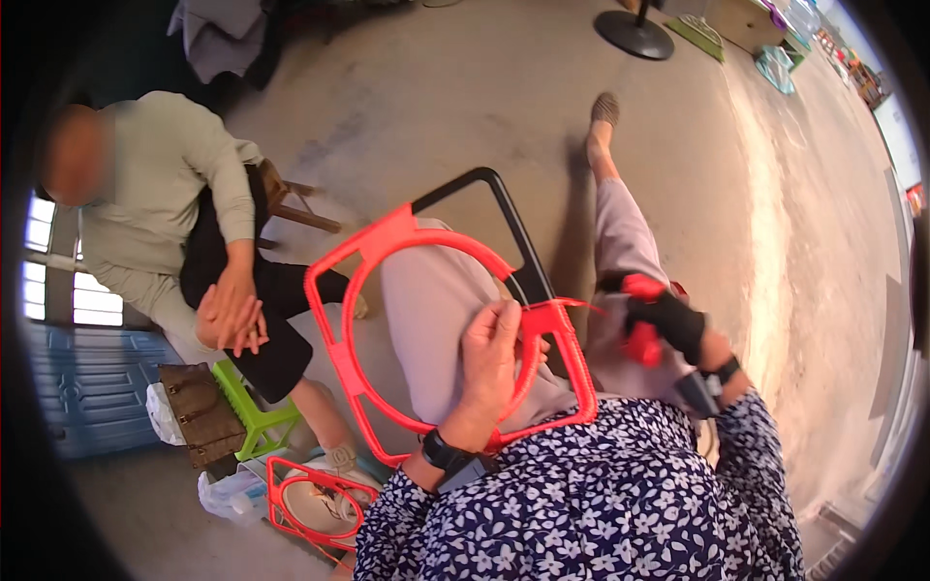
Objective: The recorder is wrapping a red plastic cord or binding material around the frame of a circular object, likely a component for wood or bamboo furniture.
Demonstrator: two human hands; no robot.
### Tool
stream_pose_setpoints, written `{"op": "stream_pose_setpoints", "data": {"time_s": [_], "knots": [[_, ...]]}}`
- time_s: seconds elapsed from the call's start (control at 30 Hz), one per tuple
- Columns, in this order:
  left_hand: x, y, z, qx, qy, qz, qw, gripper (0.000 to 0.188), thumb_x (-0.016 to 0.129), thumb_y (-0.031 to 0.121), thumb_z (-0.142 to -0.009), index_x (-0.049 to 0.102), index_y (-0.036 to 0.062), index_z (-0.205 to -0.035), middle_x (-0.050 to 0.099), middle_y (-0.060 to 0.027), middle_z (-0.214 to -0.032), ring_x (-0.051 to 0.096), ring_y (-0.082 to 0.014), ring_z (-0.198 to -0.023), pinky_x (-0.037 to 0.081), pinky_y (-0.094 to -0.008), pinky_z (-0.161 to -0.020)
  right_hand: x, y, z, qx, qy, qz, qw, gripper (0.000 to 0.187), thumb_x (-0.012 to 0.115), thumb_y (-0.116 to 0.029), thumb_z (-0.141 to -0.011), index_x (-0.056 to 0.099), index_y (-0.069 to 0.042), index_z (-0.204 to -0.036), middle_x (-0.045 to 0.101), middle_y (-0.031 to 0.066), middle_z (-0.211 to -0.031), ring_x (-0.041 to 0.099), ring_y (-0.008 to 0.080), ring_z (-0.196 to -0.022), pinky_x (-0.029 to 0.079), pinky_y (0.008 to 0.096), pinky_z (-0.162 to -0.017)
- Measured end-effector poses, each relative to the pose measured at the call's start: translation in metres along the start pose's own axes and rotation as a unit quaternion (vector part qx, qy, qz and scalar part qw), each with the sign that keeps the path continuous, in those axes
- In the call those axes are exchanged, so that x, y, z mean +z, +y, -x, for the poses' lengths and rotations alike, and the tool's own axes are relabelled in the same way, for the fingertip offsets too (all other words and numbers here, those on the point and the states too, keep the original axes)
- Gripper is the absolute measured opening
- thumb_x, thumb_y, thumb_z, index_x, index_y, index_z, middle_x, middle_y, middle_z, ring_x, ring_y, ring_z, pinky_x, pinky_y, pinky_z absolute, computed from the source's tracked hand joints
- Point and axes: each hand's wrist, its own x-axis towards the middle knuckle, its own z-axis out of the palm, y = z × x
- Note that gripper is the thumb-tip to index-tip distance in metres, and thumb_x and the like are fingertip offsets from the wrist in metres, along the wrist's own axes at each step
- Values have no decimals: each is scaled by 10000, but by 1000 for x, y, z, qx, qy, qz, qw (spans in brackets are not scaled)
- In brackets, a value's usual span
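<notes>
A large square frame with a ring inside it [395, 225] lies tilted across my lap. Most of it is wrapped in red cord, while its far corner and part of the ring are bare black. My left hand [492, 358] is closed on the frame's right side, thumb pressed down where ring and outer bar come close. From there a short red strand runs to the right. My right hand [668, 321], in a black glove and blurred, is closed around a red bundle [641, 345] above my right thigh. The bundle looks like cord; its exact form is smeared.
To the left, a person [165, 184] sits with hands clasped. A second red frame [315, 504] lies low at the left, near a green stool [250, 412], a brown handbag [201, 412] and a plastic bag [232, 494]. A black round stand base [635, 37] stands far ahead.
</notes>
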Motion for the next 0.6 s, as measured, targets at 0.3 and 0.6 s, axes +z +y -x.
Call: {"op": "stream_pose_setpoints", "data": {"time_s": [0.3, 0.6], "knots": [[-5, -2, 2, 9, 8, 2, 1000, 226, 553, 278, -969, 539, 52, -982, 627, -59, -746, 614, -157, -581, 528, -276, -516, -40, 15, -2, -16, 108, -94, 990, 153, 616, -216, -886, 608, -71, -838, 558, -8, -706, 520, 84, -606, 428, 241, -559], [-3, -5, 1, 4, -7, 6, 1000, 225, 553, 259, -971, 549, 34, -990, 639, -64, -756, 622, -150, -583, 528, -267, -512, 3, -22, -13, -45, 123, 5, 991, 313, 655, -208, -889, 641, -65, -1168, 614, -14, -792, 539, 59, -594, 470, 229, -555]]}}
